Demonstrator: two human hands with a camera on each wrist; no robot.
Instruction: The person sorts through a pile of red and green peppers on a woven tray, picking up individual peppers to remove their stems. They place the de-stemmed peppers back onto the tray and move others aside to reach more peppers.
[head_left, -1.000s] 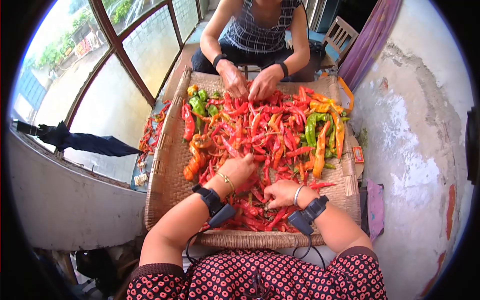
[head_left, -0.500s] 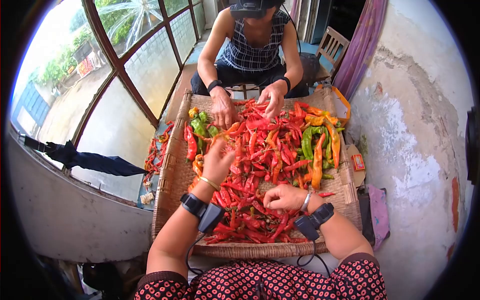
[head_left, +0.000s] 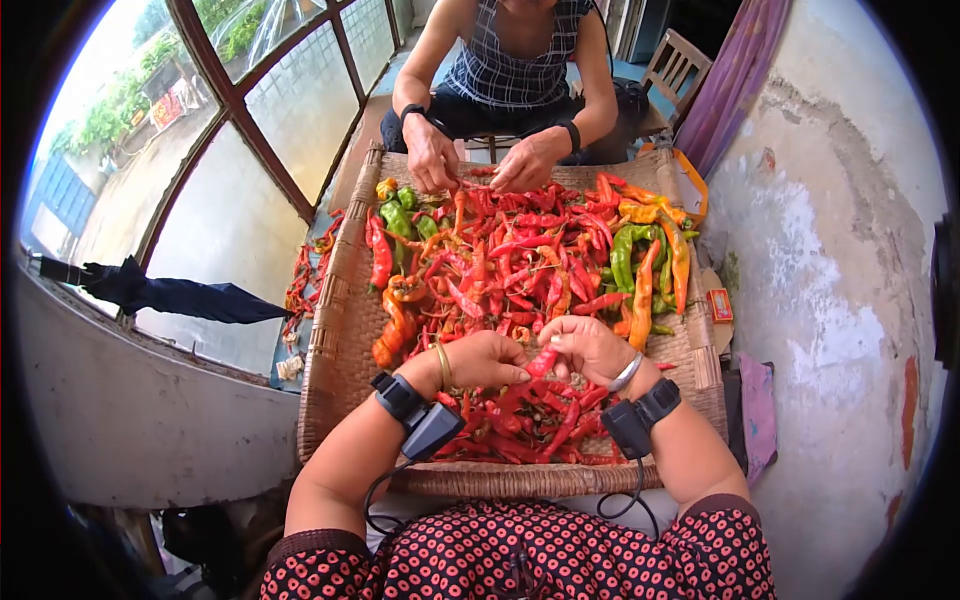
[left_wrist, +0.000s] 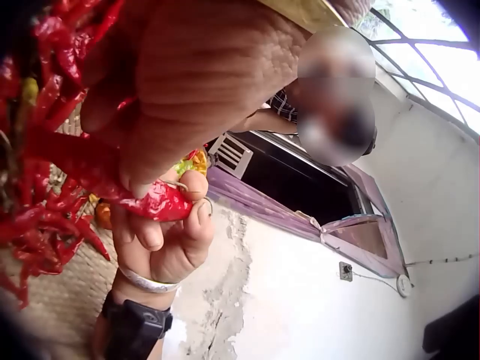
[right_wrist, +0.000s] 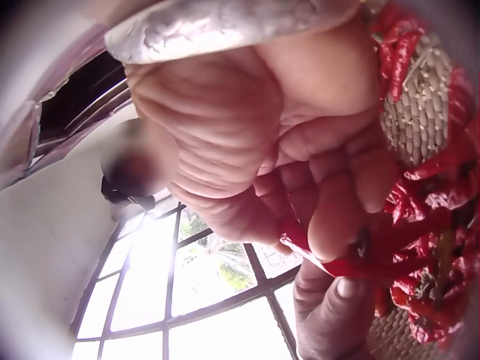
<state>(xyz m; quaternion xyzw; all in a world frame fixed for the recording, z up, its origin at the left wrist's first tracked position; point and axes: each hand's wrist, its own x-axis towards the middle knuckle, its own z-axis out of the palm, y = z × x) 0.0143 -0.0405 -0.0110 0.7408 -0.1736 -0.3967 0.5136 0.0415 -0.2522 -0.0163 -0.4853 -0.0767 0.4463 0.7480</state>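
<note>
Between both hands, over the near part of the woven tray (head_left: 330, 350), is a red chili pepper (head_left: 542, 363). My left hand (head_left: 478, 360) grips its body, and my right hand (head_left: 592, 352) pinches its other end. In the left wrist view the pepper (left_wrist: 161, 201) has a thin curved stem at the right hand's (left_wrist: 169, 240) fingertips. The right wrist view shows the left hand (right_wrist: 330, 307) beside the pepper (right_wrist: 300, 244). Red peppers (head_left: 510, 430) lie in a heap below the hands, and a larger heap (head_left: 530, 260) lies beyond them.
Opposite, a person (head_left: 510, 90) handles peppers at the tray's far edge. Green peppers (head_left: 622, 258) and orange peppers (head_left: 643, 300) lie at the right, with more green ones (head_left: 396, 220) at the left. A folded umbrella (head_left: 190, 297) is by the window; a small red box (head_left: 719, 305) is right of the tray.
My left hand has come back from the upper left of the heap to meet my right hand, which has risen slightly. Both now hold one red pepper. The person opposite has brought their hands closer together.
</note>
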